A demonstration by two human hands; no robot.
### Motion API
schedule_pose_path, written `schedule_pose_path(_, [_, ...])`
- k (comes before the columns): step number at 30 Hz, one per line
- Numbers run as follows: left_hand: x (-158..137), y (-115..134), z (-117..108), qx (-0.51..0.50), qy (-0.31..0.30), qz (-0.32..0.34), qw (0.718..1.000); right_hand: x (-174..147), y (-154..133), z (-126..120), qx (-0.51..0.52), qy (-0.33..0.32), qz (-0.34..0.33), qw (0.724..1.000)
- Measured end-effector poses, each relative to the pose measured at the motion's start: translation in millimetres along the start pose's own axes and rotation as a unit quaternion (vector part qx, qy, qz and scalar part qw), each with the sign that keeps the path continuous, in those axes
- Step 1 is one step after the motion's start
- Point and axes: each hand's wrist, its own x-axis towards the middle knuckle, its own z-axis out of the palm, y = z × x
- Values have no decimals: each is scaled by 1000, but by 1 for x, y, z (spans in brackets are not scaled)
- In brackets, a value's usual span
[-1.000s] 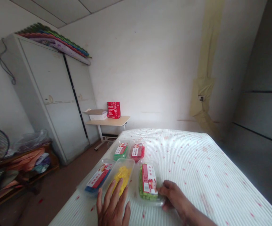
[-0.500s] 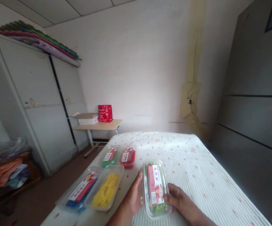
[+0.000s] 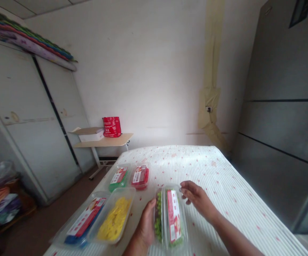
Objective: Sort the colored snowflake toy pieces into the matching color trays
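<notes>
the left hand (image 3: 146, 225) is clamped on the near left side of the lime box (image 3: 164, 217), thumb up along the wall and the other fingers hidden; the hold probably steadies the tray. the right hand (image 3: 196, 199) has its fingers loosely bent at the far right corner of the lime box, perhaps because the edge of the lid (image 3: 182, 213) is easiest to reach there; whether the tips pinch it cannot be told.

the lid, with its red and white label (image 3: 174, 217), seems to sit askew towards the right of the lime box, so green pieces (image 3: 158, 220) show on the left.

left of the lime box, beyond the left hand, lies the yellow box (image 3: 123, 193), its contents plainly visible; touching or just beside it, further left, is the labelled blue box (image 3: 86, 217). past these, to the far left of the lime box, the green box (image 3: 118, 175) and the red box (image 3: 139, 174) sit side by side. such grouping likely leaves both hands room around the lime box on the dotted cloth (image 3: 191, 163).
</notes>
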Motion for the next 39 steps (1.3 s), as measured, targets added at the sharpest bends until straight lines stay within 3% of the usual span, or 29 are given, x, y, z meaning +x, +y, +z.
schedule_pose_path(5, [-3, 4, -6, -9, 1, -4, 1000, 12, -6, 14, -74, 59, -34, 995])
schedule_pose_path(11, [-7, 5, -2, 17, 29, -21, 999, 11, -4, 16, -157, 62, -68, 983])
schedule_pose_path(17, [-7, 3, 6, 11, 29, -29, 999, 6, 5, 27, -320, 171, -67, 929])
schedule_pose_path(21, [-3, 0, 5, -6, -11, -33, 999, 6, 14, 32, -416, 205, -94, 881])
schedule_pose_path(23, [-1, -1, 4, -16, -18, -38, 999, 7, 16, 30, -425, 222, -105, 871])
schedule_pose_path(26, [2, -1, 1, -27, -22, -46, 998, 9, 13, 26, -375, 246, -94, 889])
schedule_pose_path(29, [3, 1, 0, -33, -32, -52, 998, 9, 7, 25, -278, 229, -82, 929])
schedule_pose_path(33, [3, 2, 1, -49, -37, -53, 997, 8, -1, 27, -24, 151, -37, 988])
schedule_pose_path(36, [4, 3, 5, -41, -38, -66, 996, 6, -3, 25, 148, 59, 64, 985])
schedule_pose_path(39, [3, 6, 8, -13, -28, -71, 997, 7, -5, 12, 226, 41, 114, 967])
